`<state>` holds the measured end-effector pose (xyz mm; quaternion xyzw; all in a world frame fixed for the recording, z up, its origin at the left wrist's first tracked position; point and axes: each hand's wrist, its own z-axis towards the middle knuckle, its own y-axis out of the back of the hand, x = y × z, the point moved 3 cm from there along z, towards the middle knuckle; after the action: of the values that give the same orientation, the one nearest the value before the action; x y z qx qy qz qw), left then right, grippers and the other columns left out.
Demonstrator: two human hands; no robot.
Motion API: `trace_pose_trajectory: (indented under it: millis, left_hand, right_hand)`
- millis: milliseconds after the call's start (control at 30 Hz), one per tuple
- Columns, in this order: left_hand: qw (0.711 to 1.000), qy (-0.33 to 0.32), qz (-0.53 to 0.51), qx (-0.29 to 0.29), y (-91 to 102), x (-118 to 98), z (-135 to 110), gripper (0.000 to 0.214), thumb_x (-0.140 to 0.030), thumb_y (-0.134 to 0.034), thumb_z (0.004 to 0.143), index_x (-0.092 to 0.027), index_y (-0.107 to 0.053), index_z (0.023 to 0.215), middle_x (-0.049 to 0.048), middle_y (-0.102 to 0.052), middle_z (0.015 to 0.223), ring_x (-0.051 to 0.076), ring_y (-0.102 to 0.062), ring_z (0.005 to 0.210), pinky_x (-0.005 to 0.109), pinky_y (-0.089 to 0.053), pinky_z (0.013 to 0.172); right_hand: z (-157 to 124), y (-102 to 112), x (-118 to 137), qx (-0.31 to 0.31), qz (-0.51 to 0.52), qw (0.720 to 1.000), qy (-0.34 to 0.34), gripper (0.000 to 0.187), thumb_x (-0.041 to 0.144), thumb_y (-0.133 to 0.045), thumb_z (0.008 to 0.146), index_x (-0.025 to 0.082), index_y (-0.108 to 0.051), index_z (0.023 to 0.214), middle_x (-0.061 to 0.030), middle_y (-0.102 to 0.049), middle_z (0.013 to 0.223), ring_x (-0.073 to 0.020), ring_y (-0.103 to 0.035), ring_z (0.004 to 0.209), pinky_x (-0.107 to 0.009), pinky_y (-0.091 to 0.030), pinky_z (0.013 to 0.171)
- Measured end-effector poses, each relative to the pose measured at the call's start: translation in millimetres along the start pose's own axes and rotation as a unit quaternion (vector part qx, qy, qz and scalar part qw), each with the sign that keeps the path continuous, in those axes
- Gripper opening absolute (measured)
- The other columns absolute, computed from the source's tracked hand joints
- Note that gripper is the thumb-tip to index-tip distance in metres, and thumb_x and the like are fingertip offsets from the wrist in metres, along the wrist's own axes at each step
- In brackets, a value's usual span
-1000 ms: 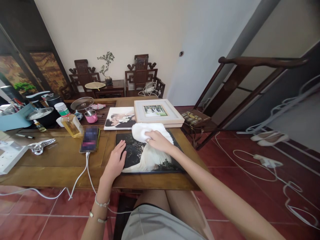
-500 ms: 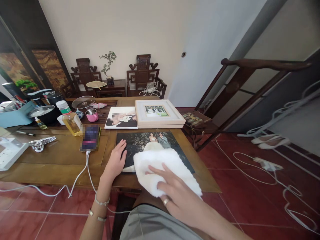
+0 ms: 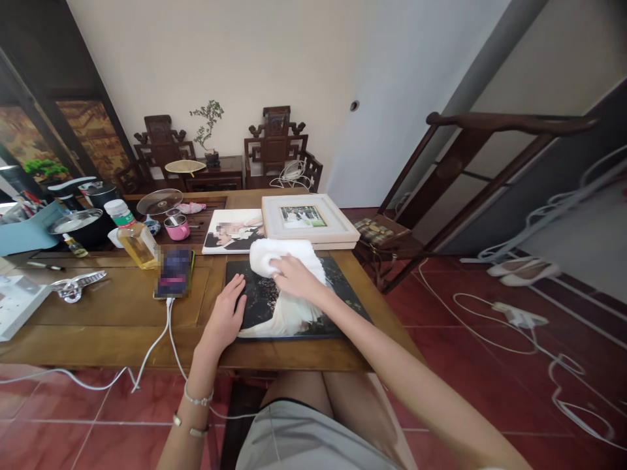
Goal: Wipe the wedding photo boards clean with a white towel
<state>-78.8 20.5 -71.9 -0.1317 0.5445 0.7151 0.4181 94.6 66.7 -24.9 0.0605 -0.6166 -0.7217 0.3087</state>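
Note:
A large wedding photo panel (image 3: 259,310) lies flat at the near edge of the wooden table (image 3: 147,333). My left hand (image 3: 228,313) rests on its left edge, fingers stretched out and flat. My right hand (image 3: 296,279) grips a fluffy white cloth (image 3: 306,251), pressed on the upper part of the panel. The cloth covers the couple's figures; the white dress shows below it. Just behind the panel lie a smaller photo panel (image 3: 230,240) and a white framed photo (image 3: 337,225) on a box-like base.
Left of the panel are a phone (image 3: 174,271) with a white cable, a bottle of yellow liquid (image 3: 137,241), a pink cup (image 3: 177,228), a silver metal tool (image 3: 78,286) and a power strip (image 3: 19,303). A wooden chair (image 3: 450,166) stands at the right.
My right hand has moved the cloth away from me, from the panel's near part to its far edge. My left hand stays on the left edge.

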Motion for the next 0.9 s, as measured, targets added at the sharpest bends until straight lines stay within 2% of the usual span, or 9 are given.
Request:
trace_pose_trajectory:
  millis: [67, 133, 267, 333, 433, 533, 633, 800, 900]
  left_hand:
    - [1.0, -0.001, 0.001, -0.001, -0.4, 0.1, -0.2, 0.038, -0.025, -0.04, 0.09, -0.013, -0.054, 0.124, 0.0131, -0.048, 0.137, 0.023, -0.039, 0.131, 0.044, -0.031, 0.11]
    - [1.0, -0.001, 0.002, -0.003, -1.0, 0.5, -0.5, 0.038, -0.025, -0.04, 0.091, -0.014, -0.053, 0.124, 0.0127, -0.049, 0.137, 0.023, -0.039, 0.131, 0.043, -0.03, 0.11]
    - [1.0, 0.001, 0.008, -0.002, -1.9, 1.6, -1.0, 0.039, -0.023, -0.039, 0.091, -0.011, -0.052, 0.125, 0.0142, -0.047, 0.137, 0.022, -0.038, 0.132, 0.042, -0.03, 0.111]
    - [1.0, 0.003, 0.017, 0.002, -2.2, 2.0, -0.9, 0.039, -0.022, -0.039, 0.091, -0.009, -0.052, 0.125, 0.015, -0.046, 0.138, 0.022, -0.037, 0.132, 0.042, -0.03, 0.111]
    - [1.0, 0.005, 0.024, 0.006, -2.3, 2.1, -0.9, 0.039, -0.022, -0.039, 0.091, -0.01, -0.053, 0.125, 0.014, -0.046, 0.138, 0.022, -0.037, 0.132, 0.042, -0.03, 0.111]
    - [1.0, 0.003, 0.025, 0.006, -2.2, 1.7, -1.0, 0.039, -0.022, -0.038, 0.091, -0.01, -0.053, 0.125, 0.0134, -0.046, 0.138, 0.022, -0.037, 0.132, 0.042, -0.03, 0.111]
    - [1.0, 0.001, 0.027, 0.006, -2.2, 1.4, -0.9, 0.039, -0.022, -0.038, 0.091, -0.009, -0.053, 0.125, 0.0142, -0.046, 0.138, 0.022, -0.037, 0.132, 0.042, -0.03, 0.111]
    - [1.0, -0.004, 0.018, 0.001, -1.6, 1.3, -0.5, 0.039, -0.022, -0.038, 0.091, -0.012, -0.053, 0.125, 0.0134, -0.047, 0.138, 0.022, -0.038, 0.132, 0.042, -0.03, 0.11]
    - [1.0, -0.004, 0.017, 0.004, -1.2, 0.7, -0.3, 0.04, -0.023, -0.038, 0.091, -0.01, -0.052, 0.125, 0.0148, -0.047, 0.138, 0.022, -0.038, 0.132, 0.042, -0.03, 0.111]
  right_hand:
    - [-1.1, -1.3, 1.8, -0.002, 0.001, 1.0, 0.004, 0.019, 0.01, -0.039, 0.074, 0.017, -0.057, 0.073, -0.0111, -0.065, 0.081, -0.026, -0.058, 0.084, -0.037, -0.036, 0.085]
    - [-13.8, -2.9, 9.3, -0.005, 0.003, 1.0, 0.011, 0.021, 0.008, -0.039, 0.074, 0.017, -0.058, 0.075, -0.0133, -0.066, 0.095, -0.0266, -0.056, 0.098, -0.04, -0.033, 0.093]
    - [-65.7, -3.0, 36.1, 0.014, 0.035, 0.999, 0.038, 0.023, 0.006, -0.041, 0.072, 0.015, -0.06, 0.081, -0.0198, -0.054, 0.127, -0.0279, -0.04, 0.126, -0.05, -0.022, 0.105]
    - [-96.6, 0.7, 51.7, 0.034, 0.059, 0.997, 0.037, 0.022, 0.006, -0.042, 0.071, 0.016, -0.06, 0.079, -0.0203, -0.051, 0.131, -0.0273, -0.036, 0.13, -0.053, -0.017, 0.108]
    - [-134.4, 9.0, 73.4, 0.069, 0.096, 0.993, 0.031, 0.023, 0.005, -0.043, 0.069, 0.018, -0.06, 0.077, -0.0157, -0.052, 0.131, -0.0249, -0.033, 0.133, -0.054, -0.017, 0.11]
    - [-148.9, 14.1, 84.0, 0.083, 0.12, 0.989, 0.026, 0.024, 0.004, -0.044, 0.067, 0.018, -0.061, 0.076, -0.0145, -0.054, 0.13, -0.0244, -0.033, 0.133, -0.053, -0.017, 0.111]
    - [-135.6, 11.8, 76.9, 0.07, 0.115, 0.991, 0.017, 0.023, 0.005, -0.043, 0.069, 0.017, -0.061, 0.076, -0.0173, -0.057, 0.125, -0.025, -0.038, 0.13, -0.053, -0.019, 0.109]
    - [-74.2, 2.4, 43.4, 0.023, 0.054, 0.998, 0.015, 0.021, 0.007, -0.043, 0.072, 0.018, -0.06, 0.077, -0.0143, -0.059, 0.119, -0.0261, -0.047, 0.117, -0.046, -0.031, 0.1]
    - [-34.5, -1.0, 23.7, 0.014, 0.014, 1.0, 0.003, 0.02, 0.009, -0.041, 0.074, 0.018, -0.06, 0.076, -0.0101, -0.066, 0.091, -0.0244, -0.056, 0.093, -0.037, -0.037, 0.088]
